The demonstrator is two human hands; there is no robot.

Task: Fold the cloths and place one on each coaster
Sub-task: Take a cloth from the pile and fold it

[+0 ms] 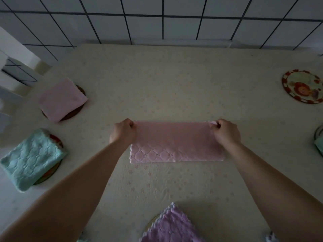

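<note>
We were mid-fold on the pink cloth (pixel 176 142), which lay at the centre of the table (pixel 174 81) as a long strip, seemingly already halved once. Our left hand (pixel 123 131) pinched its far corner at the nine o'clock end, fingers curled tight on the fabric; our right hand (pixel 226 131) pinched the matching far corner at the three o'clock end, a bit of edge bunched between thumb and fingers. Neither hand was relaxed; both gripped the cloth.

We judged the next move to be bringing one short end over to meet the other, making a square, and that called for keeping the edges aligned so the soft pile did not skew.

The bare coaster (pixel 303 88) at two o'clock looked like the natural destination. At ten o'clock a folded pale pink cloth (pixel 62 100) already sat on a dark coaster (pixel 82 89); at eight o'clock a teal cloth (pixel 33 159) covered another; at six o'clock a lilac cloth (pixel 173 226) lay near us. At three o'clock, something teal showed at the frame's edge, too cropped to tell.
</note>
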